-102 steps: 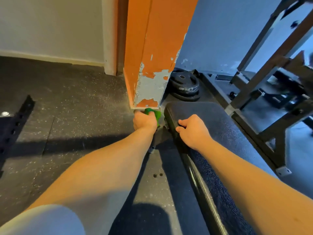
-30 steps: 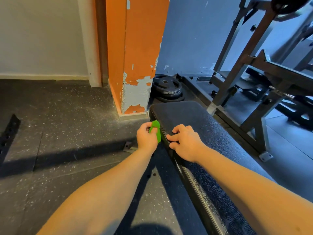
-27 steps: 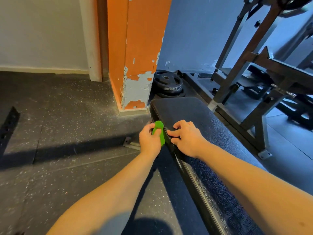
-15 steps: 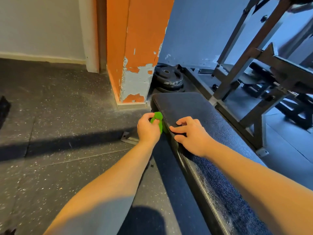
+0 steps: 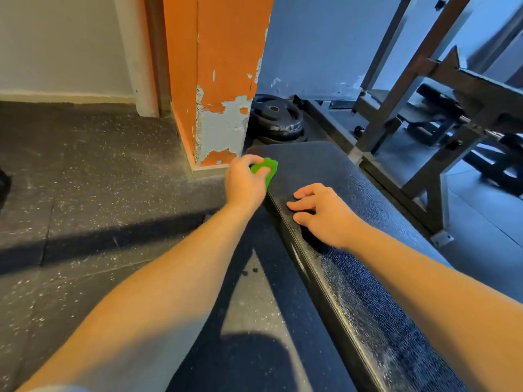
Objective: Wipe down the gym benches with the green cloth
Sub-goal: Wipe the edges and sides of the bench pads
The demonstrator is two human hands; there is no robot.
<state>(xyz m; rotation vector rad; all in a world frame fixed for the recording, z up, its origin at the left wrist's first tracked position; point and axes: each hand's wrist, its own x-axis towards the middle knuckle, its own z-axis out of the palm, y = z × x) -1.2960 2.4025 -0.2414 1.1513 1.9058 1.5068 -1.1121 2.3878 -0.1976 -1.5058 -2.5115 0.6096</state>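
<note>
Speckled gym floor [image 5: 93, 176], black bench [image 5: 353, 193] running toward 1 o'clock; left hand [image 5: 245, 182] pinches green cloth [image 5: 266, 168] on its far left edge, right hand [image 5: 322, 213] rests relaxed, fingers loose; near pad looks dusty, most wiping left

Bench [image 5: 353, 193]: runs from my near right to far centre. Cloth [image 5: 267, 168]: under my left hand [image 5: 244, 182], on the far left corner. Right hand [image 5: 325, 213]: on the bench, nearer me. Pillar [image 5: 223, 80]: left of the far end. Weight plates [image 5: 276, 117]: behind it. Rack [image 5: 396, 108]: right.
</note>
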